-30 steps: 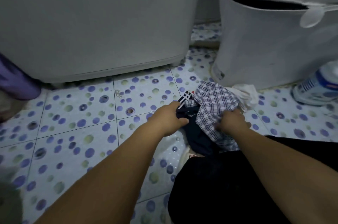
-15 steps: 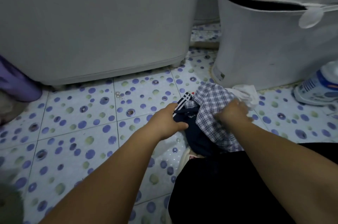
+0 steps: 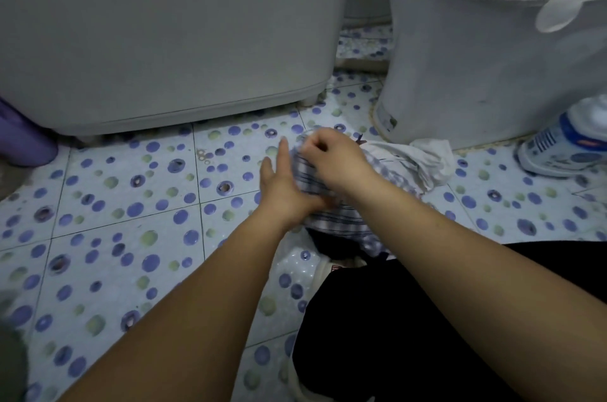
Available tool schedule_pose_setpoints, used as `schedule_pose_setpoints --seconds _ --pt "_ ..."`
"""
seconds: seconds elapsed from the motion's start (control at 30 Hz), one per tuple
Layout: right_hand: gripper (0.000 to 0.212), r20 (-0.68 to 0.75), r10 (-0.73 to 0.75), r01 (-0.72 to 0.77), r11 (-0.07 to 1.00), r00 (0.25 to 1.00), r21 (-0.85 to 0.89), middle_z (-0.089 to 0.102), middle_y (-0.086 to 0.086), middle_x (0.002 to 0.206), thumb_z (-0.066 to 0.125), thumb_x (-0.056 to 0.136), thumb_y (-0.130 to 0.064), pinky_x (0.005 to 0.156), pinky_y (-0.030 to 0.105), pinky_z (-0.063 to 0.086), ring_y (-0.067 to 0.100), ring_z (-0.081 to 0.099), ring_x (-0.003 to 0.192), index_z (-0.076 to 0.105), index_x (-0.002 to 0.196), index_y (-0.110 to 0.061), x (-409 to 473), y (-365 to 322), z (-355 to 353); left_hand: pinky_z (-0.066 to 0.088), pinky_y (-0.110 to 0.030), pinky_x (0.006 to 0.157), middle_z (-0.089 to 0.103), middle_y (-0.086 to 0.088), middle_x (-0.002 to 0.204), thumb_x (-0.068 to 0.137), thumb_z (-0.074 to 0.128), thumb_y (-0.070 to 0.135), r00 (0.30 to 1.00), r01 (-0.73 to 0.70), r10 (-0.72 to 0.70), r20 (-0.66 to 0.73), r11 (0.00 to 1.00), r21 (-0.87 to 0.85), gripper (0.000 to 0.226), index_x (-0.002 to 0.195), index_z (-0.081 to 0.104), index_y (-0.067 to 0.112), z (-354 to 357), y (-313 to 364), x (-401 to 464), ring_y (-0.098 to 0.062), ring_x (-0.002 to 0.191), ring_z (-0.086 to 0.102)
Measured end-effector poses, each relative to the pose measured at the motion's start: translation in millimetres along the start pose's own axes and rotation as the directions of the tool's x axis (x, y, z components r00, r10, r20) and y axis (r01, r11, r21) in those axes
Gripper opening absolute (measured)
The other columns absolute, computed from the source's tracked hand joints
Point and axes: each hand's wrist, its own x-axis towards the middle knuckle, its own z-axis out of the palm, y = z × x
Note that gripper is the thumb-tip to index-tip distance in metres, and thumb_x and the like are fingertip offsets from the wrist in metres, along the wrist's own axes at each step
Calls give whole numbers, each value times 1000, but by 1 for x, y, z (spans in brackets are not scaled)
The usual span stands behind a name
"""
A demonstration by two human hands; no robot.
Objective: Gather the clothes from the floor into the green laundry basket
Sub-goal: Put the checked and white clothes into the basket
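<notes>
A small pile of clothes lies on the dotted tile floor beside the toilet base. On top is a blue-and-white checked garment (image 3: 341,221), over a dark navy piece (image 3: 331,245). A white cloth (image 3: 427,162) lies behind it against the toilet. My right hand (image 3: 331,160) pinches the far end of the checked garment with curled fingers. My left hand (image 3: 284,185) lies along the garment's left side with straight fingers pressed against it. The green laundry basket is not in view.
A grey washing machine (image 3: 170,33) fills the upper left. The white toilet (image 3: 476,66) stands at the upper right, with a detergent bottle (image 3: 565,148) on the floor beside it. A purple object (image 3: 23,139) sits at the far left. My dark-trousered knee (image 3: 410,336) is at the lower right.
My right hand has moved left and further away, pulling the checked garment over the navy piece. My left hand has let go of the navy cloth and straightened against the pile's side.
</notes>
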Motion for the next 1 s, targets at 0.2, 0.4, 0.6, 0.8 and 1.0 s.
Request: schedule_pose_setpoints --seconds 0.2,0.4,0.6,0.8,1.0 --pt "26 153 -167 122 956 974 268 57 -4 77 55 92 -16 83 35 46 14 54 81 50 68 -25 -30 -49 12 57 -44 79 66 -11 99 77 57 19 953 -112 -49 -300 862 -494 20 95 63 25 -27 -5 -2 -29 93 65" --pt "3 37 -13 8 990 999 144 60 -6 90 59 91 -22 77 26 45 16 58 89 58 89 -21 -4 -11 -21 53 -44 95 67 0 94 82 64 16 814 -197 -279 -510 692 -694 16 92 59 28 -66 -14 3 -27 100 65" --pt "32 -25 314 -310 919 949 -243 57 6 129 61 88 -20 85 26 39 27 55 116 58 119 -13 19 68 -46 41 -37 96 52 -20 135 97 51 21 619 -200 -359 -699 788 -582 45 135 42 -1 -92 -31 1 -23 101 49" --pt "50 49 389 -302 783 920 -544 46 13 142 58 89 -21 107 34 37 32 44 130 45 136 -10 34 109 -20 46 -41 102 60 -14 123 95 54 18 707 -143 -404 -581 722 -677 38 130 47 4 -67 -32 13 -33 116 57" --pt "50 -36 293 -211 591 955 -778 39 11 140 49 89 -18 107 46 30 32 37 132 38 137 -23 70 142 -2 39 -51 109 40 -8 149 92 56 39 833 37 -437 -339 654 -755 72 151 19 20 -38 -29 46 -32 134 43"
